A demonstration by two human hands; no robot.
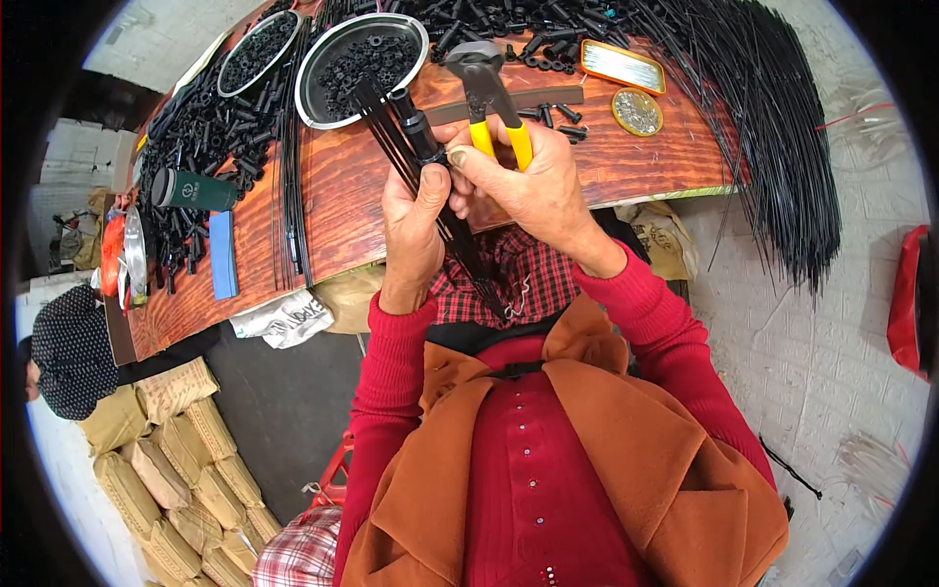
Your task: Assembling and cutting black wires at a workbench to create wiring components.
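My left hand [413, 227] grips a bundle of thin black rods [468, 256] that slants from the table down toward my lap. A black tubular fitting [419, 125] sits on the bundle's upper end, just above my left thumb. My right hand [533, 191] holds yellow-handled pincers [486, 93], jaws pointing away from me, and its fingers also touch the fitting. Both hands meet over the near edge of the wooden table [342, 196].
A round metal tray [318, 59] of small black parts and a smaller one [256, 51] stand at the back. Loose black fittings [201, 132], a green cylinder [194, 190], a blue strip [224, 254], an orange tin [622, 66] and a round lid [637, 112] lie about. Long black rods [782, 147] hang off the right; sacks [161, 460] lie on the floor at left.
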